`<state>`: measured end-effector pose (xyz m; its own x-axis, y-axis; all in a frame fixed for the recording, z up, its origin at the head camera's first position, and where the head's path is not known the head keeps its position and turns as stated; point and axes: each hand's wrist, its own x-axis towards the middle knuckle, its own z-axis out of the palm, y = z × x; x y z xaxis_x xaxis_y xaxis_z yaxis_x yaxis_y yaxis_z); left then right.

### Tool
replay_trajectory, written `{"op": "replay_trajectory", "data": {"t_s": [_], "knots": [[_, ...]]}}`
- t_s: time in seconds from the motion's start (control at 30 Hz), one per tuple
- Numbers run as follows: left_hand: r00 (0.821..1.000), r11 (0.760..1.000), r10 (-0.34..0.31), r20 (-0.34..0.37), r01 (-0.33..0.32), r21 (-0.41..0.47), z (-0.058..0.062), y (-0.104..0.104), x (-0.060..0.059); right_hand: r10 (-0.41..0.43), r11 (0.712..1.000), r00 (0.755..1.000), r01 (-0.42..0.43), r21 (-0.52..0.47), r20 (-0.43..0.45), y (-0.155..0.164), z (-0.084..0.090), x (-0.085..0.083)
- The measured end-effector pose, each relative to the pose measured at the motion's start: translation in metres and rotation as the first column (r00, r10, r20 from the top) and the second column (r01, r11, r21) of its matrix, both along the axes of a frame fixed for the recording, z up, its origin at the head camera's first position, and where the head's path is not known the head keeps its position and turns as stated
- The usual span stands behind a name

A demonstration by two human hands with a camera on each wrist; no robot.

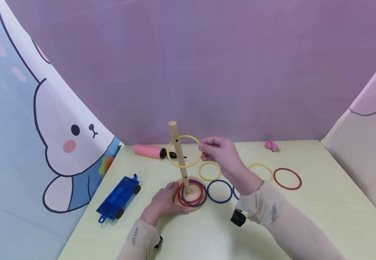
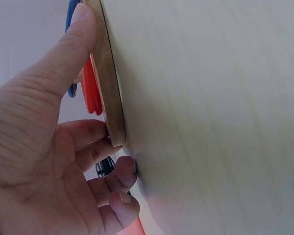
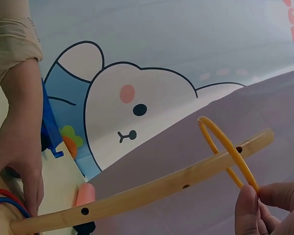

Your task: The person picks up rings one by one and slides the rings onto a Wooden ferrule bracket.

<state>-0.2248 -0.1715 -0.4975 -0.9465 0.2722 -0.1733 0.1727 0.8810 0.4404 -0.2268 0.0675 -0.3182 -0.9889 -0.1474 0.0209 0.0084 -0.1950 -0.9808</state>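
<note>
Pinched between my right hand's point(image 1: 220, 151) thumb and fingertips is a yellow ring point(image 3: 229, 145). It encircles the wooden post point(image 3: 137, 196) near its top, as the right wrist view shows. The post leans slightly in the head view and rises from a round wooden base point(image 2: 109, 88). My left hand point(image 1: 163, 200) grips that base by its edge, thumb over the top and fingers around the side. Red rings point(image 2: 90, 93) and a blue ring point(image 1: 206, 195) lie stacked around the foot of the post.
Right of the base lie a yellow ring point(image 1: 199, 172), a blue ring point(image 1: 219, 202), and further yellow and red rings point(image 1: 287, 188). A pink pump point(image 1: 147, 151) lies behind, a blue toy wagon point(image 1: 117, 198) at left, and a small pink toy point(image 1: 272, 146) at back right.
</note>
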Motion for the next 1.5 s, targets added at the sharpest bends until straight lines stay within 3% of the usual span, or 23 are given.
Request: {"op": "replay_trajectory", "data": {"t_s": [0.57, 0.93, 1.5], "knots": [[1.0, 1.0, -0.015, -0.009, 0.015, -0.01, 0.001, -0.002, 0.001, -0.02, 0.999, 0.998, 0.017, 0.042, 0.058, 0.0, -0.039, -0.004], [1.0, 1.0, -0.019, -0.014, 0.019, -0.018, -0.001, -0.001, 0.001, -0.07, 0.995, 0.988, 0.06, 0.075, 0.14, 0.002, -0.089, -0.011], [0.999, 0.999, -0.03, -0.044, 0.029, -0.025, -0.002, -0.002, -0.001, -0.08, 0.992, 0.983, 0.062, 0.111, 0.164, -0.007, -0.148, -0.006]]}}
